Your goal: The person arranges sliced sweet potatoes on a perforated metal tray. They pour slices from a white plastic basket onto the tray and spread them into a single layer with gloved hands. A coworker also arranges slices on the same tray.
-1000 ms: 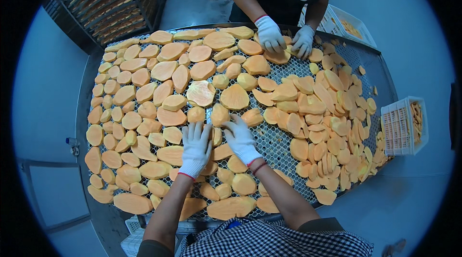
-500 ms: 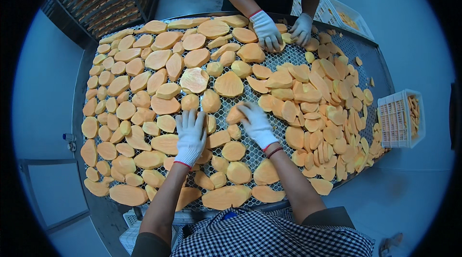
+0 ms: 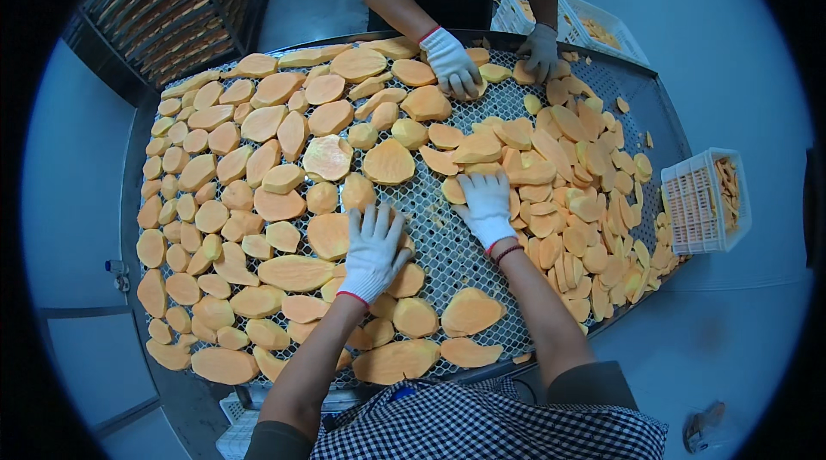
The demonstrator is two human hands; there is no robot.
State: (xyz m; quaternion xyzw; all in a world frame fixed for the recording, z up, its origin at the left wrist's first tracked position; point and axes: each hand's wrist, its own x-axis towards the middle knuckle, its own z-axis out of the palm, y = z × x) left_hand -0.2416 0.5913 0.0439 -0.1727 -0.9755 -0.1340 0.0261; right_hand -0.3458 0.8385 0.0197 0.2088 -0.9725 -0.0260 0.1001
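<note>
Orange sweet potato slices [image 3: 295,272] lie spread in one layer over a metal mesh tray [image 3: 447,240], mostly on its left and middle. My left hand [image 3: 372,258], in a white knit glove, rests on slices near the middle with its fingers apart. To its right, my gloved right hand [image 3: 486,206] reaches the left edge of a heaped pile of slices [image 3: 564,176]. Its fingers are spread over the pile, and a slice [image 3: 453,191] shows beside them. Bare mesh lies between my two hands. What is under both palms is hidden.
Across the tray a person's gloved hands [image 3: 453,64] work among slices at the far edge. A white crate [image 3: 688,206] with slices stands at the right, and another crate [image 3: 632,51] at the far right. A rack [image 3: 163,21] of loaded trays stands far left.
My right hand has moved right to the pile, and the slice it held is no longer in it. My left hand has shifted right and nearer. The whole view has shifted slightly.
</note>
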